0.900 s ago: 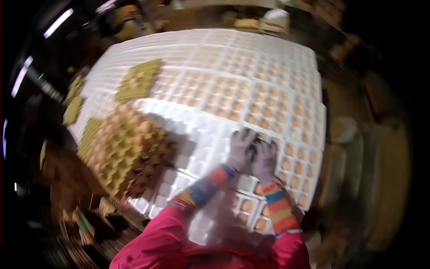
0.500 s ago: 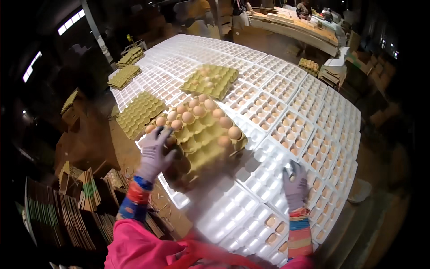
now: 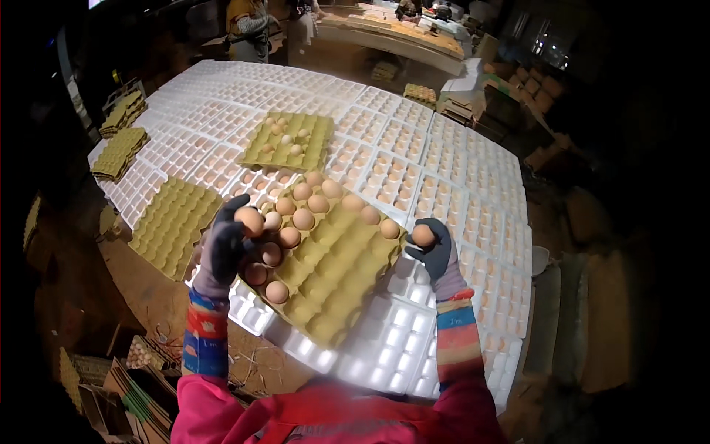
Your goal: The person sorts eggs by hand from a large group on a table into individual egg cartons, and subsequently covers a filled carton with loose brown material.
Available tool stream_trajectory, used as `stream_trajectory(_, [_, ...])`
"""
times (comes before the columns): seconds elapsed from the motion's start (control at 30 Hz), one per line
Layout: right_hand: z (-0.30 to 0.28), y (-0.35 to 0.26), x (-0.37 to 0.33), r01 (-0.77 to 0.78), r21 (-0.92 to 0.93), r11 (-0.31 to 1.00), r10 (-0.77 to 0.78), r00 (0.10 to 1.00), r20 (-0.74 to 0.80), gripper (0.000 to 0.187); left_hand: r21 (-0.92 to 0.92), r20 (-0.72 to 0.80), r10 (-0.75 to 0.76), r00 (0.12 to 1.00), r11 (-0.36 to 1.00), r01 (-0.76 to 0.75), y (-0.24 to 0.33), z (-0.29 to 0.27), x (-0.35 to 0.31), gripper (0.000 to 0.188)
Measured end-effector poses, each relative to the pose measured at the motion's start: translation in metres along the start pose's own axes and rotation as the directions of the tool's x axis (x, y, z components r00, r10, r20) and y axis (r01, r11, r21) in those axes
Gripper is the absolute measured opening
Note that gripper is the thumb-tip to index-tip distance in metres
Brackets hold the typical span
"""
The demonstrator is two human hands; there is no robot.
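Observation:
My left hand (image 3: 228, 244), in a grey and black glove, grips a brown egg (image 3: 249, 221) above the left edge of a yellow-green pulp egg tray (image 3: 344, 259). At that tray's right corner my gloved right hand (image 3: 435, 248) pinches another brown egg (image 3: 423, 235). Eggs (image 3: 303, 219) sit along the tray's far and left sides, while its middle and near cups are bare. The tray rests across white foam egg trays (image 3: 392, 333); the cups showing nearest me hold nothing. Any further egg inside either palm is hidden.
Beyond lies a second pulp tray (image 3: 314, 148) with several eggs. A bare pulp tray (image 3: 174, 226) overlaps the left edge, and stacked pulp trays (image 3: 120, 152) stand farther left. Egg-filled foam trays (image 3: 396, 177) spread far and right. Flattened cardboard (image 3: 133, 399) leans at lower left. A person (image 3: 248, 29) stands far off.
My right hand has come up from the foam trays to the pulp tray's right corner and now holds an egg. My left hand has lifted an egg. The whole view has shifted rightward.

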State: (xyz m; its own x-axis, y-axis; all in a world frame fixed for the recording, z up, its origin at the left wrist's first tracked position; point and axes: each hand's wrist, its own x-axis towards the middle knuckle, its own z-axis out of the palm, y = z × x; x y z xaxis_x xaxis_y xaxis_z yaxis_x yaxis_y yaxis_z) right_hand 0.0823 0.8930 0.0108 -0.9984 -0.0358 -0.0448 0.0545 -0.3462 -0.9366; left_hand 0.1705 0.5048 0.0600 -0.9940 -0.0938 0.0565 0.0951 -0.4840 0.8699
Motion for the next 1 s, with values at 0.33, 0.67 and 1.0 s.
stream_trajectory(0.33, [0.023, -0.001, 0.031, 0.166, -0.902, 0.399, -0.116, 0.985, 0.13, 0.061, 0.847, 0.327, -0.219, 0.919, -0.365, -0.388, -0.017, 0.05, 0.043, 0.031])
stream_trajectory(0.67, [0.113, -0.007, 0.04, 0.13, -0.91, -0.394, 0.006, 0.99, 0.139, 0.046, -0.069, 0.34, -0.143, 0.93, 0.982, 0.177, 0.017, 0.009, 0.062, 0.058])
stream_trajectory(1.0, [-0.052, -0.026, -0.054, -0.265, -0.731, 0.629, -0.013, 0.936, -0.351, 0.057, 0.672, 0.352, -0.302, 0.886, -0.576, -0.464, -0.022, 0.065, 0.093, 0.037])
